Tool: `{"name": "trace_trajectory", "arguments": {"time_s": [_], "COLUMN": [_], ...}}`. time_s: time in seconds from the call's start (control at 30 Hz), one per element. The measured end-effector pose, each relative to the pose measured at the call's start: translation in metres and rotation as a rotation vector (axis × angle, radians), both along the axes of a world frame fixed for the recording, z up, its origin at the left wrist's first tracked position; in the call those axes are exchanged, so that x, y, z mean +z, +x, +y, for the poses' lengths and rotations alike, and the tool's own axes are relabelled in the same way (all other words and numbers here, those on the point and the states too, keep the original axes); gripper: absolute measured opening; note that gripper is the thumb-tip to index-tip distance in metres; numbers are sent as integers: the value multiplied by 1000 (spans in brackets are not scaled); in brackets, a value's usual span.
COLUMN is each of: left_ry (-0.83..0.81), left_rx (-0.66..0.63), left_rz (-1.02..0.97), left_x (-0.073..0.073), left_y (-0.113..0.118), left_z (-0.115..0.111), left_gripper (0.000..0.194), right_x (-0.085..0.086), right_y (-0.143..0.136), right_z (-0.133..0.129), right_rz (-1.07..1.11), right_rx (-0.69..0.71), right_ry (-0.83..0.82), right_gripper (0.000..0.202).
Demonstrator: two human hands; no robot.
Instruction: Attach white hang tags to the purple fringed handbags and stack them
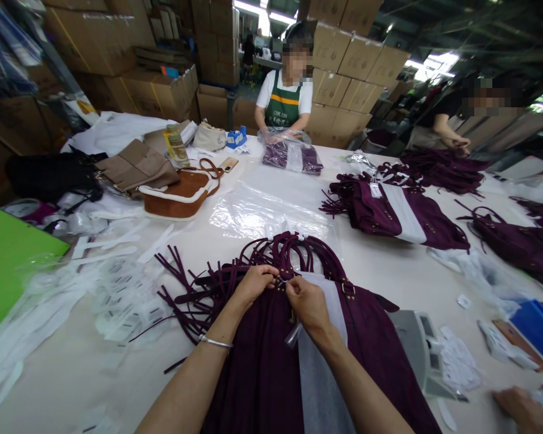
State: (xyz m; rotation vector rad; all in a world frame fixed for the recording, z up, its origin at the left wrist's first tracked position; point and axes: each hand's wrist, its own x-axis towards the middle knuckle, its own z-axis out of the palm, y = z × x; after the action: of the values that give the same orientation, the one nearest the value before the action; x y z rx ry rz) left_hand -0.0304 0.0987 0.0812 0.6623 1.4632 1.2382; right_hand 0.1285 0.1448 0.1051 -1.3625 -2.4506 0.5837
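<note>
Plum-coloured suede fills the near edge of the table (389,271) — a handbag (262,361) lying flat so its top hardware faces the person working on it. Both hands meet at the bag's mouth: the left hand (253,283) is pinched shut on something small at the handle base, and the right hand (308,301) is closed against it from the other side, fingertips nearly touching, apparently holding a thin tie or tag — too small to name. The bag's straps and fringe (194,289) fan away from the hands, thrown clear of the spot being worked. A white paper strip (317,374) lies down the bag's front, beneath the right wrist.

Beyond the bag, a clear plastic bag (262,211) lies spread flat. Farther off, more plum bags (389,211) lie in a row. Left of the bag, white paper strips (117,289) are heaped within reach. Across the table, a person in a green apron (283,102) handles a bagged purse.
</note>
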Motion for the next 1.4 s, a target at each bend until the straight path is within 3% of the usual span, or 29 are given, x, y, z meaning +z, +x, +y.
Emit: {"name": "trace_trajectory", "arguments": {"time_s": [0.13,0.27,0.5,0.7,0.83,0.97,1.13,1.23,1.4], "left_ry": [38,122,203,213,240,261,189,123,101], "left_rx": [-72,-153,-333,-301,-247,-132,2,82,247], "left_rz": [0,37,100,211,276,361,359,180,-171], "left_x": [2,1,-6,-5,-6,-5,0,3,7], "left_y": [-3,-4,-14,-12,-8,-4,0,2,3], "left_z": [1,2,4,3,4,1,-18,-32,-45], "left_gripper": [26,25,30,20,12,11,9,5,17], "right_x": [-3,-5,-1,19,28,29,16,5,-2], "right_y": [-7,-5,-5,-23,-34,-27,-3,5,7], "right_z": [4,-3,-13,-30,-28,-13,-2,-7,-18], "right_rz": [-145,-134,-218,-454,-514,-309,259,518,631], "right_rx": [-92,-47,90,108,148,166,92,11,-53], "right_ry": [107,149,41,-38,-82,-175,-639,-817,-798], "right_gripper": [18,17,22,30,28,24,36,46,47]}}
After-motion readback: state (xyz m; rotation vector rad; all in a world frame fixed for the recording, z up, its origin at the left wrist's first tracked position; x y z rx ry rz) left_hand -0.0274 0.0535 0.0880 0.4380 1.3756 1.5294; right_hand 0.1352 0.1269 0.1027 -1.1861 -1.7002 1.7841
